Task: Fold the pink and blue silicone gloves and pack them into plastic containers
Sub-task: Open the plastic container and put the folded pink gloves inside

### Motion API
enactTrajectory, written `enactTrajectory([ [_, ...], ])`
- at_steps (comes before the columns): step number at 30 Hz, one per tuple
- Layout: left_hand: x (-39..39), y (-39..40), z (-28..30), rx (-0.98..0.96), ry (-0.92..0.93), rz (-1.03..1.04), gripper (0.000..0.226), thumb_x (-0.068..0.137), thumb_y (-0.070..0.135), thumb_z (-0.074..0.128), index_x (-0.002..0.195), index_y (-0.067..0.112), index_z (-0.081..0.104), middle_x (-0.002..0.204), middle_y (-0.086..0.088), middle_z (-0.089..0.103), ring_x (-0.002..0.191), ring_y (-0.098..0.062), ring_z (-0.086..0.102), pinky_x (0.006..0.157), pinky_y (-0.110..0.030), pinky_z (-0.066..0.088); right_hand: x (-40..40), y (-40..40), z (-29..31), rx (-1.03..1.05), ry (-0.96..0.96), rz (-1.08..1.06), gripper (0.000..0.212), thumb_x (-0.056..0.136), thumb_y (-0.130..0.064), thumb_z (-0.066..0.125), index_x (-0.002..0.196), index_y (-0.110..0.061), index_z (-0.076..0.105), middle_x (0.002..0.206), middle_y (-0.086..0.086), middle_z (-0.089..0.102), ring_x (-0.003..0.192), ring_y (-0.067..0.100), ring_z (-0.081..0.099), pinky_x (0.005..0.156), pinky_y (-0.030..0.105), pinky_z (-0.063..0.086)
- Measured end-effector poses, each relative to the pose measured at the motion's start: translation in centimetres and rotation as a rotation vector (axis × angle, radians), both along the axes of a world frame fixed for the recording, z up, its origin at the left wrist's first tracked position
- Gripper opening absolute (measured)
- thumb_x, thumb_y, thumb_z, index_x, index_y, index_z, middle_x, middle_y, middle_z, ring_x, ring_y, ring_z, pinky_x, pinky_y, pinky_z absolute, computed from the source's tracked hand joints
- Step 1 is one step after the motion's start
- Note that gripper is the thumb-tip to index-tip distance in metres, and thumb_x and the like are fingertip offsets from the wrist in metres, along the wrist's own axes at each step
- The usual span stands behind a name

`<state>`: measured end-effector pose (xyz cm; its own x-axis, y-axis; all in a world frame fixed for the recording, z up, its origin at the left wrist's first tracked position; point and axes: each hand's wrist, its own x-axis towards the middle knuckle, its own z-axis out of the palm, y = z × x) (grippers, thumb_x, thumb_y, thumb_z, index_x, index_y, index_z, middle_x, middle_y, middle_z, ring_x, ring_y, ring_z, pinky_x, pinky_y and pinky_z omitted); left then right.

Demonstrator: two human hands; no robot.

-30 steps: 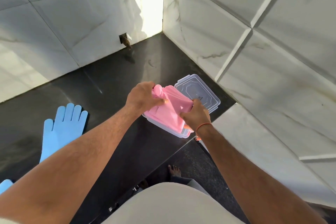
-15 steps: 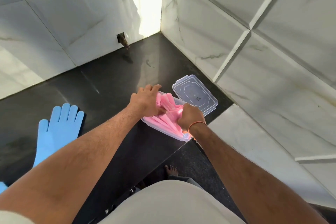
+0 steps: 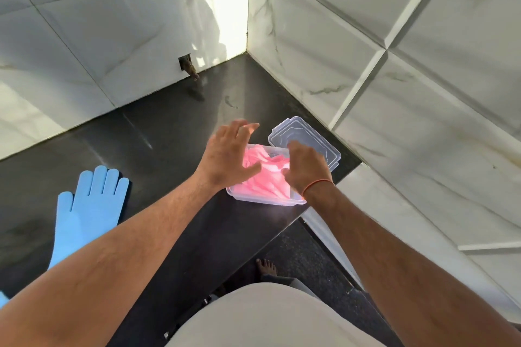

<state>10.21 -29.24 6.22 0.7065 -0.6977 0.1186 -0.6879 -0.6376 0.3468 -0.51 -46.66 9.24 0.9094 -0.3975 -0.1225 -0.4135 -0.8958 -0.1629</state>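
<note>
A crumpled pink glove [image 3: 265, 177] lies inside a clear plastic container [image 3: 262, 200] near the right end of the black counter. My left hand [image 3: 228, 155] hovers over the container's left side with fingers spread and straight, its thumb close to the glove. My right hand [image 3: 307, 169] is over the container's right side, its loosely bent fingers touching the pink glove. The container's clear lid [image 3: 310, 135] lies just behind, partly hidden by my right hand. A blue glove [image 3: 87, 214] lies flat on the counter to the left, fingers pointing away.
The black counter [image 3: 158, 132] meets marble-tiled walls at the back and right, forming a corner. A second bit of blue [image 3: 2, 298] shows at the bottom left edge. The counter's front edge runs diagonally; the floor and a bare foot [image 3: 266, 267] are below.
The pink glove went from held above the container to pushed down inside it. My left hand has let go and lifted with fingers spread; my right hand has loosened its hold.
</note>
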Motion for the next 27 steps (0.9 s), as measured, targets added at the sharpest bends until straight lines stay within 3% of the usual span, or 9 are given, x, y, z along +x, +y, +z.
enactTrajectory([
  [3, 0.3, -0.6, 1.5, -0.082, -0.168, -0.307, 0.039, 0.092, 0.026, 0.076, 0.129, 0.015, 0.071, 0.126, -0.005, 0.069, 0.113, -0.027, 0.067, 0.094, -0.043, 0.059, -0.3, -0.6, 1.0, 0.009, -0.174, 0.162, 0.036, 0.094, -0.012, 0.077, 0.129, -0.012, 0.07, 0.123, 0.012, 0.072, 0.103, 0.037, 0.074, 0.092, 0.048, 0.062],
  [5, 0.2, -1.6, 2.6, 0.051, -0.137, -0.418, 0.02, 0.095, 0.014, 0.07, 0.113, 0.015, 0.078, 0.103, -0.001, 0.069, 0.093, -0.026, 0.071, 0.074, -0.034, 0.054, -0.5, -0.7, 1.3, 0.04, -0.184, 0.274, 0.025, 0.094, -0.015, 0.078, 0.118, -0.013, 0.076, 0.115, 0.01, 0.074, 0.095, 0.036, 0.075, 0.085, 0.047, 0.063],
  [8, -0.2, -2.7, 3.2, 0.283, -0.02, -0.378, 0.026, 0.097, 0.017, 0.063, 0.117, 0.019, 0.079, 0.104, 0.003, 0.064, 0.093, -0.028, 0.07, 0.069, -0.031, 0.042, -0.4, -0.5, 0.8, 0.082, -0.047, 0.336, 0.027, 0.096, -0.028, 0.078, 0.122, -0.018, 0.077, 0.12, 0.007, 0.078, 0.104, 0.032, 0.075, 0.098, 0.047, 0.06],
  [12, -1.0, -2.9, 1.2, 0.454, -0.005, -0.293, 0.059, 0.089, 0.036, 0.082, 0.143, 0.017, 0.066, 0.133, -0.001, 0.064, 0.116, -0.026, 0.068, 0.079, -0.037, 0.054, -0.1, -0.5, -0.5, 0.106, 0.091, 0.325, 0.056, 0.092, -0.037, 0.082, 0.143, -0.021, 0.067, 0.142, 0.003, 0.071, 0.126, 0.029, 0.068, 0.114, 0.046, 0.052],
  [15, -1.8, -2.8, -0.3, 0.509, 0.017, -0.245, 0.077, 0.086, 0.038, 0.086, 0.153, 0.014, 0.055, 0.145, 0.0, 0.059, 0.13, -0.026, 0.064, 0.089, -0.043, 0.06, -0.2, -0.5, -1.5, 0.043, 0.182, 0.377, 0.078, 0.086, -0.041, 0.087, 0.153, -0.019, 0.055, 0.15, 0.004, 0.064, 0.13, 0.031, 0.064, 0.111, 0.044, 0.053],
  [18, -1.6, -2.9, -0.6, 0.522, 0.039, -0.21, 0.082, 0.086, 0.04, 0.087, 0.155, 0.017, 0.051, 0.146, 0.004, 0.061, 0.129, -0.027, 0.066, 0.091, -0.045, 0.06, 0.0, -0.3, -2.2, -0.001, 0.232, 0.403, 0.088, 0.084, -0.043, 0.089, 0.158, -0.019, 0.047, 0.156, 0.003, 0.057, 0.131, 0.032, 0.063, 0.108, 0.044, 0.056],
  [21, -1.3, -3.2, -0.6, 0.559, 0.085, -0.208, 0.087, 0.086, 0.04, 0.087, 0.16, 0.02, 0.046, 0.152, 0.006, 0.057, 0.133, -0.026, 0.063, 0.094, -0.047, 0.06, 0.7, -0.1, -2.5, -0.024, 0.266, 0.417, 0.088, 0.085, -0.044, 0.088, 0.159, -0.019, 0.046, 0.156, 0.004, 0.055, 0.132, 0.032, 0.062, 0.108, 0.044, 0.056],
  [27, -0.9, -4.1, -1.4, 0.614, 0.119, -0.244, 0.075, 0.092, 0.036, 0.083, 0.157, 0.021, 0.049, 0.154, 0.005, 0.055, 0.135, -0.025, 0.062, 0.097, -0.043, 0.057, 1.1, 0.0, -3.8, -0.013, 0.291, 0.406, 0.084, 0.085, -0.041, 0.089, 0.156, -0.02, 0.05, 0.15, 0.006, 0.058, 0.123, 0.034, 0.066, 0.103, 0.044, 0.058],
])
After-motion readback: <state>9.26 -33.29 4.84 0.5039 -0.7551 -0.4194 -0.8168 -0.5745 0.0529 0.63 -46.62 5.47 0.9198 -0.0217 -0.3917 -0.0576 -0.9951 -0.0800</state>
